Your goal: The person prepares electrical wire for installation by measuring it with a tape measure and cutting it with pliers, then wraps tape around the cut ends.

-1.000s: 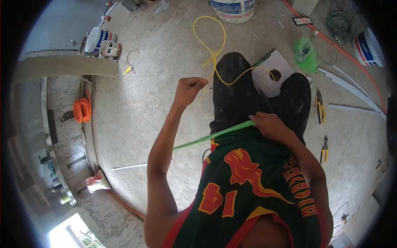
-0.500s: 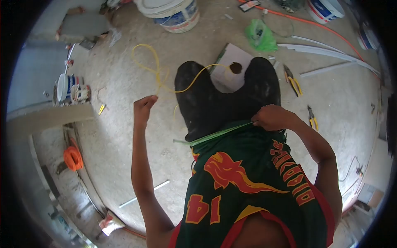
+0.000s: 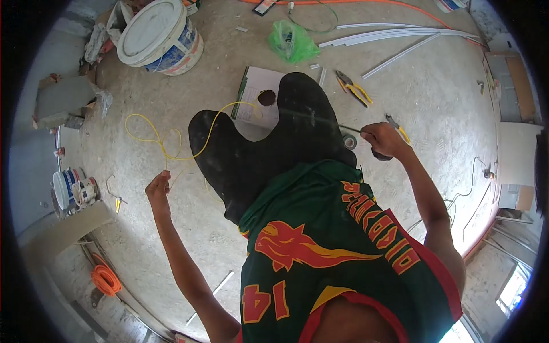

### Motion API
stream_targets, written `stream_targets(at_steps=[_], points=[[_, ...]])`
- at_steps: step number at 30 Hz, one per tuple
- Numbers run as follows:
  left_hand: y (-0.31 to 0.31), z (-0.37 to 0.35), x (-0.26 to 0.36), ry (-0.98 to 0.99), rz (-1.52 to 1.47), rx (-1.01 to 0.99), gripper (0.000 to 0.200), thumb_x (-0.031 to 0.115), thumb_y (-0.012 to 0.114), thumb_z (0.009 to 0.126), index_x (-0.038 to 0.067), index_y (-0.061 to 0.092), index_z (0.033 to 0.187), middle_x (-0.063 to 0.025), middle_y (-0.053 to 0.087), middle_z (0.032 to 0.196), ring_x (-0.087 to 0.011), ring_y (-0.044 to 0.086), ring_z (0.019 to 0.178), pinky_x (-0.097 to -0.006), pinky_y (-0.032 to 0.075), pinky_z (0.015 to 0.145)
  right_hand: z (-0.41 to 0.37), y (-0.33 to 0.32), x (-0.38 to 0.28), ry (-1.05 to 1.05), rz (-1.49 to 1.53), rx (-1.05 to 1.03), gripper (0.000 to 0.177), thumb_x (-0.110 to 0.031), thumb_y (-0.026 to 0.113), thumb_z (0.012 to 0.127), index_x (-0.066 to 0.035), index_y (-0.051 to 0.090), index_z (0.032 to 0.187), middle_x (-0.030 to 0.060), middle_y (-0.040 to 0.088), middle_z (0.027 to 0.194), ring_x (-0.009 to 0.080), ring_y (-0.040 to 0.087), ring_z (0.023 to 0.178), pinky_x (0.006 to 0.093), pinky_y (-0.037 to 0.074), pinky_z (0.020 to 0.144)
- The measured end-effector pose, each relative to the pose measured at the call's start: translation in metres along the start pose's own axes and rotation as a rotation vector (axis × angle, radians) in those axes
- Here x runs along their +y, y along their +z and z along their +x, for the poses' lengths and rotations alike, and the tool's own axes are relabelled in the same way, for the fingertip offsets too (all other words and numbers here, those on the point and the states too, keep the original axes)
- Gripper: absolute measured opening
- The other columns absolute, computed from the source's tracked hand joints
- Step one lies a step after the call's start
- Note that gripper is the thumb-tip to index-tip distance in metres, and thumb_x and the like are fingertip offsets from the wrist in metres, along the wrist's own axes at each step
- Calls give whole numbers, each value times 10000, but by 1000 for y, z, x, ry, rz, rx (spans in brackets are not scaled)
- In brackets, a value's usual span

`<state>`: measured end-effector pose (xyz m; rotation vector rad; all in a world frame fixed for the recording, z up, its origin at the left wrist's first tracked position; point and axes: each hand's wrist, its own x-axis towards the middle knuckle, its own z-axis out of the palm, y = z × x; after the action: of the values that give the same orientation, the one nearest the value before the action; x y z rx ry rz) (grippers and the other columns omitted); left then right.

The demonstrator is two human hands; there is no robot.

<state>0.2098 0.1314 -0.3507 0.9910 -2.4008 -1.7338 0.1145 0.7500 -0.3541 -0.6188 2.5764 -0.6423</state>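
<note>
My left hand (image 3: pixel 158 188) is out to the left with the fingers pinched on a thin yellow wire (image 3: pixel 143 139). The wire loops above the floor and runs over my left knee to a white box (image 3: pixel 257 123) with a round hole, which lies between my knees. My right hand (image 3: pixel 382 139) is closed beside my right thigh, around the end of a thin greenish strip (image 3: pixel 350 128). Motion smears the strip where it crosses the thigh. A roll of tape (image 3: pixel 349 141) lies near this hand, and a dark object under the hand is partly hidden.
Yellow-handled pliers (image 3: pixel 353 88) and a second yellow-handled tool (image 3: pixel 398 128) lie on the right. Ahead are a green plastic bag (image 3: pixel 291 43), white plastic strips (image 3: pixel 394 35) and a lidded bucket (image 3: pixel 163 40). An orange hose coil (image 3: pixel 106 280) lies at lower left.
My right hand has moved outward from my waist, carrying the greenish strip from my lap across the thigh. My left hand still pinches the wire. The view has turned, shifting the floor items leftward.
</note>
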Motion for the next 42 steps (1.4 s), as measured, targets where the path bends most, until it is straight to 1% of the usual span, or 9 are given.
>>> stream_targets(at_steps=[8,19,22,24,26,30,35,40,42], points=[[9,-4,0,-38,-1,-27,246,234,645,869,-1,693,925,24,572,737,-46,402,597,-219,312,554,4,123,128,508,-41,379,392,-264,624,836,-11,551,1126,219,646,778,394,630,776,468,495,703],[66,-57,33,237,122,-2,137,81,663,824,-18,709,907,-101,681,796,-129,617,726,-268,482,668,71,222,186,659,-90,94,536,-409,652,816,4,531,1136,233,634,1018,424,598,1000,492,477,852],[86,-80,39,284,183,45,128,111,689,831,-3,714,884,-85,638,732,-123,587,681,-271,469,635,129,185,182,371,-255,630,349,-353,617,838,-22,638,945,215,656,975,380,628,922,450,490,806],[98,-91,41,315,207,69,124,118,699,831,3,716,874,-81,621,715,-131,583,671,-275,467,621,172,99,79,200,79,912,418,-367,599,882,21,632,731,133,630,646,293,630,626,393,462,574],[108,-100,44,364,258,95,108,104,708,814,10,719,864,-86,613,710,-150,593,660,-286,466,592,172,27,-48,14,646,707,424,-297,506,971,-1,586,677,46,559,602,98,525,593,282,414,558],[122,-103,38,673,559,179,54,41,710,749,28,711,801,-92,596,701,-243,597,650,-349,479,573,152,6,-197,-274,1495,-341,539,-472,476,949,37,567,1100,157,645,915,222,650,809,345,533,721],[136,-104,31,779,630,161,56,35,715,704,38,691,755,-94,597,711,-278,596,669,-374,489,605,179,2,-245,347,2020,-325,604,-491,481,940,51,468,1205,230,531,1206,257,531,1136,396,439,941],[114,-65,3,687,404,240,137,-41,680,681,41,693,790,-107,617,735,-271,611,676,-346,493,621,164,-16,-194,-294,1541,-1020,402,-386,512,946,3,614,958,139,643,851,248,617,954,376,441,889],[79,-42,8,670,237,372,171,-52,643,690,72,706,790,-115,634,748,-283,612,707,-342,484,612,148,-34,-217,-593,639,-1104,331,-301,524,922,4,651,897,126,666,768,251,623,958,377,429,880]])
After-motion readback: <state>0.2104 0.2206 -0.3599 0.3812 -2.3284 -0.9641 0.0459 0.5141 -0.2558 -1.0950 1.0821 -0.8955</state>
